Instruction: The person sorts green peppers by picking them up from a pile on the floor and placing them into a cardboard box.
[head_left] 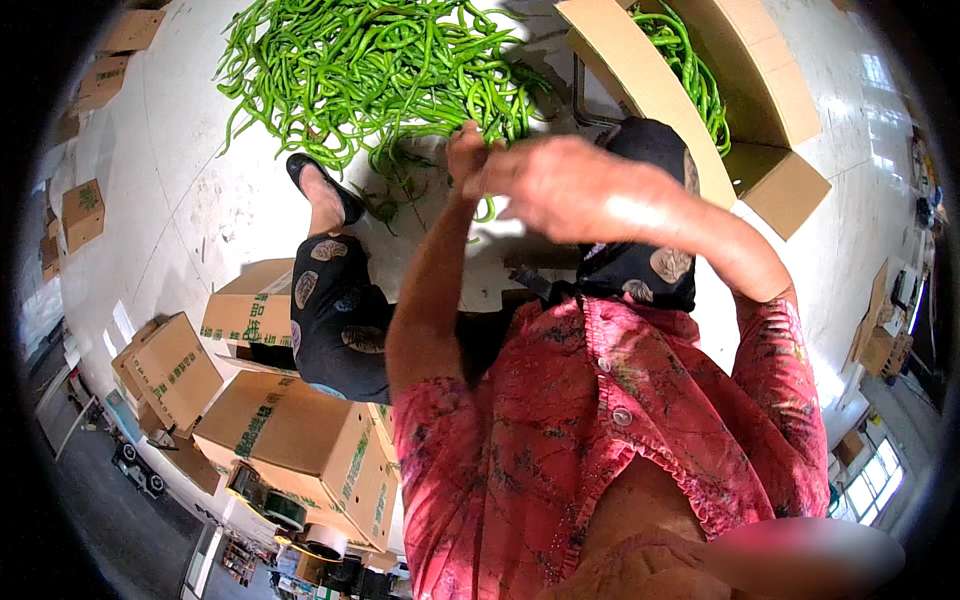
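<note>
A broad heap of long green chili peppers (370,75) lies on the pale floor in front of me. At the heap's near edge, my left hand (466,158) is closed, and whatever it may hold is hidden. My right hand (560,188) crosses over beside it, smeared by motion, so its fingers cannot be read. A curved green chili pepper (487,209) shows just below the two hands; whether it is held or lies on the floor is unclear. To the right, an open cardboard box (655,85) has more green chili peppers (690,75) inside.
My legs in dark patterned trousers (340,325) flank the work area, with a black shoe (345,200) near the heap. Cardboard boxes (285,430) and rolls of tape (325,541) stand at the lower left. Another box (83,215) sits far left.
</note>
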